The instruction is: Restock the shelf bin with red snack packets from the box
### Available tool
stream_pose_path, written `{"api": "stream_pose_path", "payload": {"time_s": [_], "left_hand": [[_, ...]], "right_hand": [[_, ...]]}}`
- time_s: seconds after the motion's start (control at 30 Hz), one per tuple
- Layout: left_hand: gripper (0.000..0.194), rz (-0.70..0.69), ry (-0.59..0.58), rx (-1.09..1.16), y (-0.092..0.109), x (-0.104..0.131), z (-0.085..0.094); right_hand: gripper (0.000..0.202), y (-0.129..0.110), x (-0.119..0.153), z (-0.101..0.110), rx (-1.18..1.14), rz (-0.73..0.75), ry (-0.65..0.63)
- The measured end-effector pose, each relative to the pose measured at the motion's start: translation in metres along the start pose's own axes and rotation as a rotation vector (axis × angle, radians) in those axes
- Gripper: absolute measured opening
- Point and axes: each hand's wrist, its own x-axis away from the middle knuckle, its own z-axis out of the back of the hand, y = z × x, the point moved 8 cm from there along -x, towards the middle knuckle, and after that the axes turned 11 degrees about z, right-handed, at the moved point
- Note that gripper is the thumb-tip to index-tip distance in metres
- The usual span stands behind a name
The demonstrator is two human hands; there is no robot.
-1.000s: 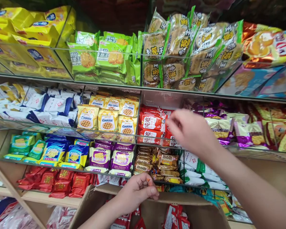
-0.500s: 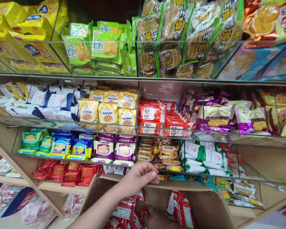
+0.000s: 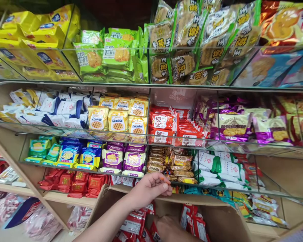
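My left hand (image 3: 154, 189) hovers over the back edge of an open cardboard box (image 3: 224, 218). Its fingers are loosely curled with the thumb beside them, and nothing shows in them; a small orange spot shows at one fingertip. Inside the box, my right hand (image 3: 168, 228) is bent down among red-and-white snack packets (image 3: 134, 223). Its fingers close at the edge of a red packet (image 3: 155, 232), and their tips are partly hidden. More red packets (image 3: 194, 222) lie to its right.
Glass shelves with dividers rise behind the box. They carry yellow cookie packs (image 3: 118, 120), red packets (image 3: 164, 122), brown bars (image 3: 181, 161), purple soda biscuits (image 3: 133, 161) and green packs (image 3: 120, 50). Glass shelf edges (image 3: 148, 136) run just above my left hand.
The view has shifted slightly, so the shelves sit a little lower and to the right. My right hand has come up from the dark of the box and shows more clearly. My left hand keeps its pose.
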Motion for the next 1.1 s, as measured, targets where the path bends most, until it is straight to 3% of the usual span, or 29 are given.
{"api": "stream_pose_path", "payload": {"time_s": [0.07, 0.13, 0.2, 0.3, 0.37, 0.47, 0.63, 0.8, 1.0, 1.1], "left_hand": [[0.029, -0.026, 0.01, 0.058, 0.003, 0.0, 0.003], [0.036, -0.031, 0.01, 0.154, 0.005, -0.001, 0.005], [0.046, -0.016, -0.011, 0.253, 0.005, -0.002, 0.006], [0.052, -0.012, -0.064, 0.277, 0.004, -0.002, 0.003], [0.048, -0.045, -0.084, 0.159, 0.005, -0.001, -0.001], [0.041, -0.089, -0.106, -0.036, 0.007, -0.001, -0.009], [0.038, -0.039, -0.161, -0.033, 0.005, -0.002, -0.017], [0.042, -0.059, -0.101, -0.048, 0.003, -0.002, -0.01], [0.031, -0.152, 0.019, -0.164, 0.01, 0.002, -0.001], [0.029, -0.179, 0.11, -0.161, 0.011, 0.002, 0.006]], "right_hand": [[0.044, -0.028, 0.016, 0.032, 0.059, 0.08, -0.059], [0.04, -0.052, 0.037, 0.073, -0.096, 0.164, 0.008], [0.037, -0.065, 0.054, 0.118, -0.499, 0.253, 0.234], [0.035, -0.047, 0.067, 0.16, -0.96, 0.268, 0.622], [0.036, -0.029, 0.068, 0.165, -1.05, 0.23, 0.783], [0.032, -0.012, 0.063, 0.158, -1.082, 0.185, 0.835], [0.026, 0.002, 0.071, 0.161, -1.036, 0.147, 0.94], [0.029, 0.001, 0.064, 0.158, -1.121, 0.165, 0.874], [0.031, -0.019, 0.063, 0.159, -0.867, 0.268, 0.75], [0.037, -0.028, 0.06, 0.152, -0.88, 0.292, 0.685]]}}
